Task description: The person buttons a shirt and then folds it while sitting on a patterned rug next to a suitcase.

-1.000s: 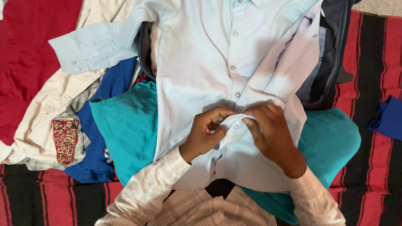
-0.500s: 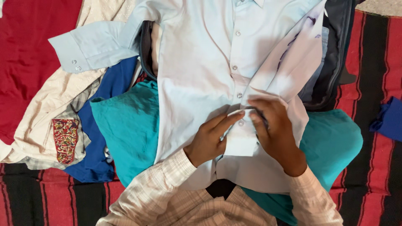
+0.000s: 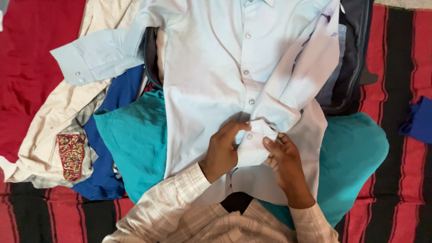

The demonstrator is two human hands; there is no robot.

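Head view: dark suitcase (image 3: 355,54) holds folded clothes under the pale blue shirt (image 3: 211,90); left hand (image 3: 223,150) and right hand (image 3: 284,162) pinch its button placket, teal cloth (image 3: 130,139) beneath.

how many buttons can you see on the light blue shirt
6: four small pale buttons down the light blue cotton shirt front at; two on the cuff. Folds may hide others.

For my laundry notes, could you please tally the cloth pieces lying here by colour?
Pale blue: 1, shirt under both hands
Teal: 1, cloth
Dark blue: 2, garment and scrap
Cream: 1, embroidered garment
Red: 1, cloth
Striped: 1, blanket
Total: 7
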